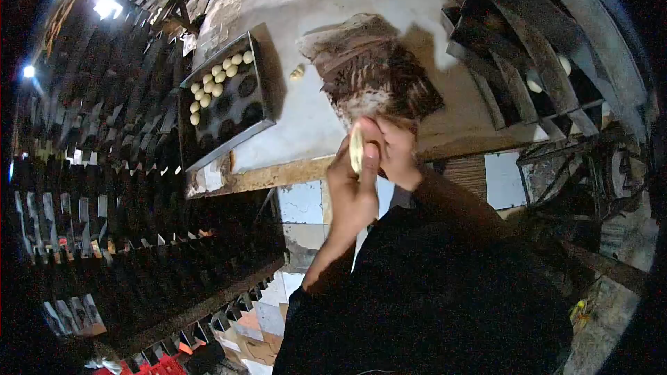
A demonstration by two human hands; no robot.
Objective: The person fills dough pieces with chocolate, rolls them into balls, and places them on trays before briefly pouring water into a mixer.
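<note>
Between my two hands, in front of the table's near edge, is a flattened piece of pale dough (356, 147). My left hand (353, 191) grips it with the thumb pressed on its face. Against its upper right side, my right hand (394, 147) is closed, with its fingertips partly hidden. Beyond my hands lies a dark brown, flour-dusted patch or cloth (375, 69) on the pale table (278, 0). A small dough scrap (297, 71) sits left of it. Several pale dough balls (217, 78) rest in a metal tray (266, 90) at the table's left.
Stacked metal trays (500, 48), some with pale balls inside, stand at the table's right. Dark racks of metal pieces (83, 215) fill the left side. A metal frame (590, 173) is at the lower right, beside the table. Tiled surface (302, 208) shows below the table edge.
</note>
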